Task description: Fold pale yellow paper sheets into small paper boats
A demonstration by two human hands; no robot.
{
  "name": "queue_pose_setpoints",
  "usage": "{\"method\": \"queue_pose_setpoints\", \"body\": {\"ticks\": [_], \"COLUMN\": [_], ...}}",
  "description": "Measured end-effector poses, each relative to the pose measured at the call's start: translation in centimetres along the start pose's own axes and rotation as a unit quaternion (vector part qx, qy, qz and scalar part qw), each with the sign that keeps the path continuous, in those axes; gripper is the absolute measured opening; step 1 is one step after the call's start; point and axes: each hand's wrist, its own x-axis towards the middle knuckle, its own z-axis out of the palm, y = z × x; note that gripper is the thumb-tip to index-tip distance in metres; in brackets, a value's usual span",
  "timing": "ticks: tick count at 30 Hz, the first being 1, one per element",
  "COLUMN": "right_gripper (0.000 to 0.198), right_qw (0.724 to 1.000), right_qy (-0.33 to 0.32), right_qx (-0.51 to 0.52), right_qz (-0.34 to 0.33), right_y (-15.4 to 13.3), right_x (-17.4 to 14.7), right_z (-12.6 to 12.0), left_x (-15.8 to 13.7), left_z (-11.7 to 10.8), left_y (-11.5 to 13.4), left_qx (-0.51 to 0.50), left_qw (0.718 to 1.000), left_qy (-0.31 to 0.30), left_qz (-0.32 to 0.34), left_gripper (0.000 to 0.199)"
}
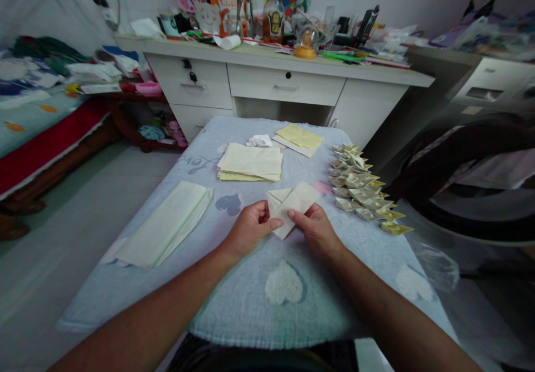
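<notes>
Between my two hands is a partly folded sheet of cream paper [304,196], with a pointed lower corner and a folded flap at its upper left. My left hand [252,226] pinches its left side between thumb and curled fingers. On the right side, my right hand [316,228] grips it with the thumb on top; the other fingers are mostly behind the paper. Beyond the hands lies a stack of cream and yellow paper [251,161]. Several folded paper boats [361,185] stand in rows to the right. A pink piece [323,188] lies just past my right hand.
The cloth-covered table [234,310] also carries a long folded pale paper bundle [161,227] at left, a crumpled white tissue [259,140] and yellow sheets [300,136] at the back. Behind stands a cluttered white desk [259,85]; a washing machine [480,98] is at right, a bed [42,115] at left.
</notes>
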Motion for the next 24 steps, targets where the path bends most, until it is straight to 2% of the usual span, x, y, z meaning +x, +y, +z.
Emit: {"method": "queue_pose_setpoints", "body": {"ticks": [3,5,7,9,12,14,16,19,21,24], "right_gripper": [0.029,0.025,0.02,0.009,0.003,0.008,0.012,0.011,0.011,0.013], "right_qw": [0.999,0.997,0.983,0.937,0.822,0.75,0.696,0.651,0.638,0.634], "right_qy": [-0.029,-0.005,0.044,0.084,0.086,0.066,0.042,0.008,-0.011,-0.033], "right_qx": [-0.026,-0.066,-0.153,-0.3,-0.509,-0.608,-0.674,-0.72,-0.731,-0.735], "right_qz": [-0.007,-0.036,-0.088,-0.16,-0.243,-0.253,-0.245,-0.241,-0.243,-0.239], "right_y": [0.0,-0.2,-0.7,-1.1,-1.3,-1.2,-1.0,-0.8,-0.7,-0.6], "right_x": [-0.2,-0.2,0.0,0.1,0.3,0.3,0.1,-0.1,-0.2,-0.4], "right_z": [0.4,0.3,-0.3,-1.0,-2.1,-2.2,-2.0,-1.2,-0.7,-0.5], "left_x": [0.0,-0.1,-0.3,-0.5,-1.1,-1.5,-1.8,-1.9,-1.9,-1.8], "left_z": [0.0,0.0,-0.1,-0.2,0.0,0.2,0.2,-0.1,-0.5,-1.3], "left_y": [0.0,0.1,0.2,0.3,0.4,0.5,0.6,0.7,0.7,0.8], "left_qx": [0.022,0.085,0.182,0.264,0.338,0.381,0.425,0.468,0.48,0.494], "left_qw": [1.0,0.996,0.98,0.952,0.912,0.883,0.857,0.828,0.821,0.821], "left_qy": [-0.004,0.013,0.056,0.102,0.13,0.126,0.112,0.085,0.064,0.041], "left_qz": [0.006,0.027,0.066,0.112,0.195,0.242,0.269,0.297,0.303,0.284], "left_gripper": [0.037,0.035,0.04,0.052,0.064,0.065,0.059,0.037,0.025,0.023]}}
